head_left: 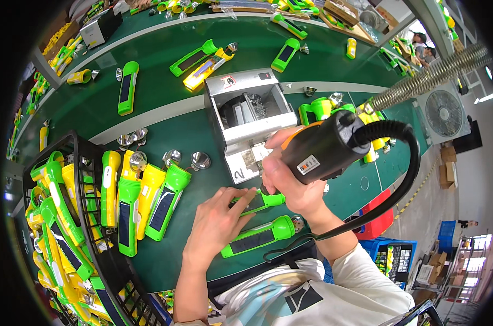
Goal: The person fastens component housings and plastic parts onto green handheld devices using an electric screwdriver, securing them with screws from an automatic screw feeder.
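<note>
In my right hand (pixel 290 179), closed round its body, is a black electric screwdriver (pixel 328 146) that hangs from a coiled spring. Its lower end points down at a green flashlight housing (pixel 271 200) with a dark panel. My left hand (pixel 219 214) presses this housing onto the table, its fingers closed along the near and far sides; part of the housing is hidden under them. Just nearer to me lies another green flashlight (pixel 254 237) with a dark panel and a reflector (pixel 297 223) at its head. Beyond my hands stands a grey metal screw feeder box (pixel 252 114).
A black crate (pixel 83 185) full of green and yellow flashlights stands on the left. Several flashlights (pixel 148 201) and loose reflectors (pixel 200 160) lie beside it. A green conveyor belt (pixel 159 65) carries more parts beyond. The screwdriver's black cable (pixel 412 163) loops down at the right.
</note>
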{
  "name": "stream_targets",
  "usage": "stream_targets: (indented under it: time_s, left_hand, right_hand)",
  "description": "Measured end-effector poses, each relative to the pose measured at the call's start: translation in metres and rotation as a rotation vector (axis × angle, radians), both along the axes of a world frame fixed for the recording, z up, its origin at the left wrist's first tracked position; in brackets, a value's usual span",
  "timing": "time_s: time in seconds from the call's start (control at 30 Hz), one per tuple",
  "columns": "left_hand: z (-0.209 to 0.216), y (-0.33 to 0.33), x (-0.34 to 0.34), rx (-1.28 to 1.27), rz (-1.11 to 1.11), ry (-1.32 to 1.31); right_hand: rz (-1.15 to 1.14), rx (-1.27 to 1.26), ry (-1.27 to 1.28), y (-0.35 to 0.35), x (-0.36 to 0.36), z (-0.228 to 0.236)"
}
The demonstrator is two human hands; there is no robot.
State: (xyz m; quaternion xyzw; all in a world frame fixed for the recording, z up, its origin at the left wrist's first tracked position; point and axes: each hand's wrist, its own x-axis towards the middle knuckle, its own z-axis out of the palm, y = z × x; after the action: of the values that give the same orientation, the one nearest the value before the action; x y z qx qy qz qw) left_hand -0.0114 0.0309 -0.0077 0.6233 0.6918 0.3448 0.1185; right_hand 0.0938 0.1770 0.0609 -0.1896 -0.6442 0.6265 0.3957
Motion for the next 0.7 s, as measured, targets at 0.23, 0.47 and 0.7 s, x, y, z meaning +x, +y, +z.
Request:
stream_targets:
  time_s: [0.23, 0.47, 0.7]
  left_hand:
    - [0.005, -0.005, -0.003, 0.031, -0.011, -0.014]
    - [-0.003, -0.01, -0.002, 0.005, -0.044, 0.031]
    - [-0.001, -0.011, -0.002, -0.027, -0.04, 0.058]
  right_hand:
    - [0.221, 0.473, -0.113, 0.005, 0.01, -0.011]
    - [0.311, 0.2, 0.039, 0.005, 0.019, -0.028]
    - [0.274, 0.416, -0.014, -0.003, 0.01, -0.023]
